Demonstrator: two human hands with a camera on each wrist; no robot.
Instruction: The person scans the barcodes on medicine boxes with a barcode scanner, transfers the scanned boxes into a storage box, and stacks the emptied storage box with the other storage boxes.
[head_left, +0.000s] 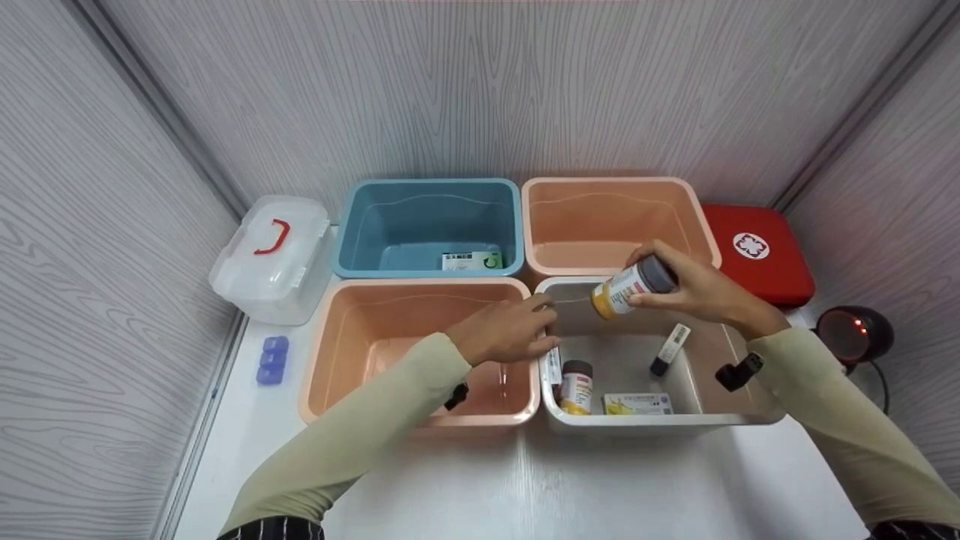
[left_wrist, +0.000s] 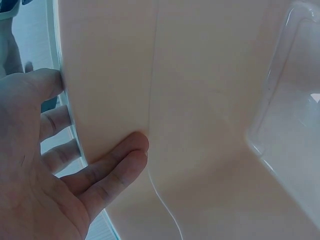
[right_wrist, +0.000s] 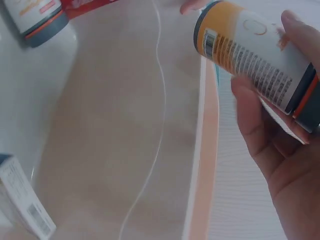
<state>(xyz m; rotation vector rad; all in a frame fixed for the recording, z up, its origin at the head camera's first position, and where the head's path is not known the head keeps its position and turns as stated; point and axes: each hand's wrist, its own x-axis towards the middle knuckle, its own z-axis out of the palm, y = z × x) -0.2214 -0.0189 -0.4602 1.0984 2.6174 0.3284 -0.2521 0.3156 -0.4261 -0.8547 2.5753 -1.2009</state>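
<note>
In the head view, my right hand grips a supplement bottle with a dark cap and a white and yellow label. The bottle is tilted, cap toward the palm, over the back of the grey bin. My left hand lies across the rims where the grey bin meets the front orange bin. The left wrist view shows its fingers loosely spread, two of them against the orange bin's wall. Inside the grey bin are a similar bottle, a flat medicine box and a narrow black-and-white box.
Behind stand a blue bin holding a green-and-white box and another orange bin. A clear lidded case and purple pill organizer are left. A red first-aid case and black round device stand right.
</note>
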